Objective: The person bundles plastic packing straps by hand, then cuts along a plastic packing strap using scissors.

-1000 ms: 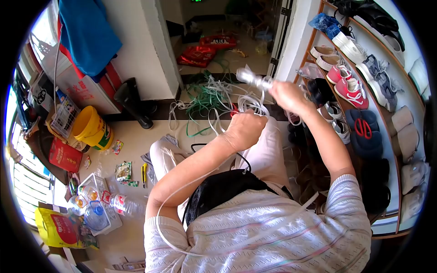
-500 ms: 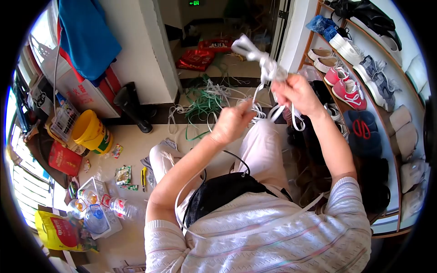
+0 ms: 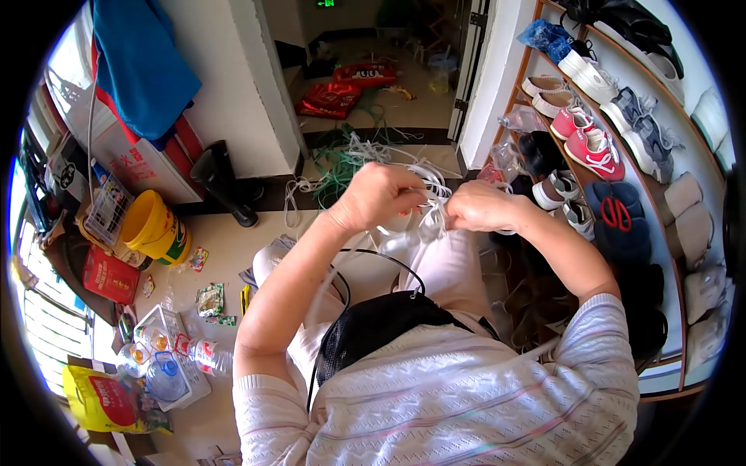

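Observation:
My left hand (image 3: 381, 197) is closed on white strapping at the centre, above my lap. Close beside it on the right, my right hand (image 3: 480, 206) pinches the white strap bundle (image 3: 433, 220), which hangs between the two hands. A loose white strap runs from there down across my striped top. Beyond my hands, a tangle of green and white straps (image 3: 334, 172) lies on the floor by the doorway. The exact grip of the left fingertips is partly hidden.
A shoe rack (image 3: 631, 163) full of shoes stands at the right, with red-handled scissors (image 3: 616, 214) on it. To the left are black boots (image 3: 224, 183), a yellow bucket (image 3: 155, 227), a white basket (image 3: 189, 394) with plastic bottles and a yellow cutter (image 3: 245, 300). Red bags (image 3: 329, 101) lie past the doorway.
Both hands have come closer together. My right hand has lowered with the white bundle, whose end no longer sticks up at the upper left. My left hand has risen slightly.

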`<state>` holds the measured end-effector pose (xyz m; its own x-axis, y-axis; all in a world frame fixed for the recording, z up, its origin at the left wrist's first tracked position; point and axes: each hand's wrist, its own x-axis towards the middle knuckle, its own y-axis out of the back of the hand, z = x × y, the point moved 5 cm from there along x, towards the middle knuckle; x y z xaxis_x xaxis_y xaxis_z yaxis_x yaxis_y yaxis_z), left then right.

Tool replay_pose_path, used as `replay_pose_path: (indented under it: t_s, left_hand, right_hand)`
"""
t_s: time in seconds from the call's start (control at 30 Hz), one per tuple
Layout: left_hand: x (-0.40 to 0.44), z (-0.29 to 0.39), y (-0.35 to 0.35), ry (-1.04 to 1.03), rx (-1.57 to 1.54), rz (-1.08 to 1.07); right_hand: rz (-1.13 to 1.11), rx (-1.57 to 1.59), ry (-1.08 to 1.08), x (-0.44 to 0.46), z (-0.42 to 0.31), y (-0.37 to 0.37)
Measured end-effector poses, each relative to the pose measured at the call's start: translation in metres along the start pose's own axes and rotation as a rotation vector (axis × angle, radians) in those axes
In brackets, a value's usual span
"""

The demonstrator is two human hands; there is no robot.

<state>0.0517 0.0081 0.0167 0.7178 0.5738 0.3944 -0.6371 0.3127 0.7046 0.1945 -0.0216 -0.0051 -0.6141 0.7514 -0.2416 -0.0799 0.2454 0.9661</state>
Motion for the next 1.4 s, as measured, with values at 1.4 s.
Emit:
replay_pose_path:
  t_s: [1.4]
  left_hand:
    - [-0.017, -0.029, -0.022, 0.365, -0.841, -0.321]
  right_hand:
    - [-0.068, 1.06, 0.129, -0.038, 0.001, -0.003]
